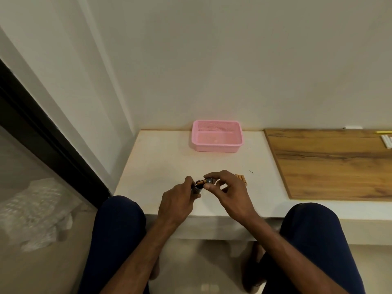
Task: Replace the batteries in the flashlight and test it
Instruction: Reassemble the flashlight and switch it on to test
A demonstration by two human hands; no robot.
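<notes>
Against the corner of two pale walls sits the white table [161, 158], low, its front edge just past my knees. Wooden board [331, 164] lies flat on the right part of the table, running off the right edge of view. White sticks [386, 142] and a yellow one [384, 131] rest at its far right corner. Crumpled clear plastic wrap [36, 211] on the floor to my left, beside a dark door frame.

Pink basket [216, 135] stands at the back of the table, touching or nearly touching the wall; nothing visible inside.

Left hand [177, 203] is closed around the dark flashlight [196, 187], barrel tilted up and to the right, open end showing, held just above the table near its front edge. Right hand [230, 190] pinches a battery [203, 182] between thumb and forefinger, other fingers loosely curled. Battery is black with an orange band, lying at a slant with one end at the mouth of the flashlight; whether it has entered the barrel I cannot tell, fingers cover the joint.

Loose batteries [241, 178], orange-toned, lie side by side on the table just behind my right hand, mostly hidden by the fingers. Count unclear.
</notes>
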